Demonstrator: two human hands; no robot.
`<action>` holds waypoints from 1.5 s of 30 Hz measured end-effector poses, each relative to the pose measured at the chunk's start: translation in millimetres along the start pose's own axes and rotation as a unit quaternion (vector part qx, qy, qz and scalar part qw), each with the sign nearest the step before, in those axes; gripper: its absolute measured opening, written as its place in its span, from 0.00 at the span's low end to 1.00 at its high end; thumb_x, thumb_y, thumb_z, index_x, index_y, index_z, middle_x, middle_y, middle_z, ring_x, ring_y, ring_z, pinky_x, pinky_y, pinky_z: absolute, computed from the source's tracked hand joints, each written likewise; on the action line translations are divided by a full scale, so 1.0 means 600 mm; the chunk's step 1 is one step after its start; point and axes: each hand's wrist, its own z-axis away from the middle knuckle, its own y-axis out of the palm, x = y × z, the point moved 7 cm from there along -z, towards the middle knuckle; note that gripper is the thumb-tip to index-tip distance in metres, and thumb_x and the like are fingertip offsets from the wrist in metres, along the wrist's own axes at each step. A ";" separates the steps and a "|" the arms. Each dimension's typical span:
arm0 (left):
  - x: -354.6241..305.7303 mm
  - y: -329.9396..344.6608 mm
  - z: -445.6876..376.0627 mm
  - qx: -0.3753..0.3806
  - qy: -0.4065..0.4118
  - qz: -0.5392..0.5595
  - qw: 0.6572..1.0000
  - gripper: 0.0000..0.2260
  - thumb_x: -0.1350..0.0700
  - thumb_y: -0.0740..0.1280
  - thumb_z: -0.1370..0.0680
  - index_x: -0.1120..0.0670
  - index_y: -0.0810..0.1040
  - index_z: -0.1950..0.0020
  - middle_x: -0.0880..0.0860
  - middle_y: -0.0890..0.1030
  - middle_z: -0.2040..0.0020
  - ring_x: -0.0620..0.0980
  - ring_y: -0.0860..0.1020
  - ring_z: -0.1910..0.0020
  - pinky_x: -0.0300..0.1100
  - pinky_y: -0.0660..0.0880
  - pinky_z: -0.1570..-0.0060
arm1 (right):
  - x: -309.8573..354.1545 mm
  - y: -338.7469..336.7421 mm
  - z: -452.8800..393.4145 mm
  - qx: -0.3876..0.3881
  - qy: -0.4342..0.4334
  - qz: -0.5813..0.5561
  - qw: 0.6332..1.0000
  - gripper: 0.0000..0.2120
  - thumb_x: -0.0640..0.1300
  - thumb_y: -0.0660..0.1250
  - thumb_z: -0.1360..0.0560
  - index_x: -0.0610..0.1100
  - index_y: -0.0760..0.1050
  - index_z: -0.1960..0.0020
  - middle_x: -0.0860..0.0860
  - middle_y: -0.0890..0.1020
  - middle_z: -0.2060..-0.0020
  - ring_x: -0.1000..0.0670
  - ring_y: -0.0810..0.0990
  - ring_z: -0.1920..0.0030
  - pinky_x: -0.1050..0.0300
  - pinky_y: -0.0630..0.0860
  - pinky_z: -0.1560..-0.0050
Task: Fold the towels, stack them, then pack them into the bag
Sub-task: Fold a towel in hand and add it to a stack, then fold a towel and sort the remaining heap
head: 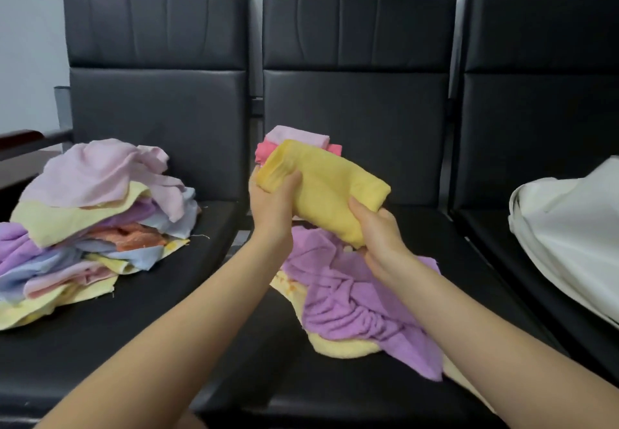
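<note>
While both hands held it above the middle seat [335, 378], the folded yellow towel [321, 191] ran diagonally, upper left to lower right. The left hand [273, 201] curled its fingers round the upper end; the right hand [380, 237] gripped the lower. The terry looked soft and thick. Behind sat a pink stack [294, 142], below a crumpled purple towel [348, 294], left a loose pile [90, 214], right a white bag [569, 227].

Waiting-room setting, row of joined black padded chairs [157, 147] against a plain grey wall [30, 26]
</note>
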 end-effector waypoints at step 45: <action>0.107 -0.107 -0.009 0.057 0.002 -0.459 0.886 0.15 0.55 0.58 0.18 0.56 0.74 0.33 0.53 0.78 0.37 0.46 0.75 0.45 0.38 0.68 0.49 | -0.031 -0.008 -0.079 0.062 0.003 -0.157 0.986 0.11 0.40 0.58 0.18 0.37 0.76 0.53 0.41 0.79 0.57 0.46 0.77 0.55 0.54 0.73 0.49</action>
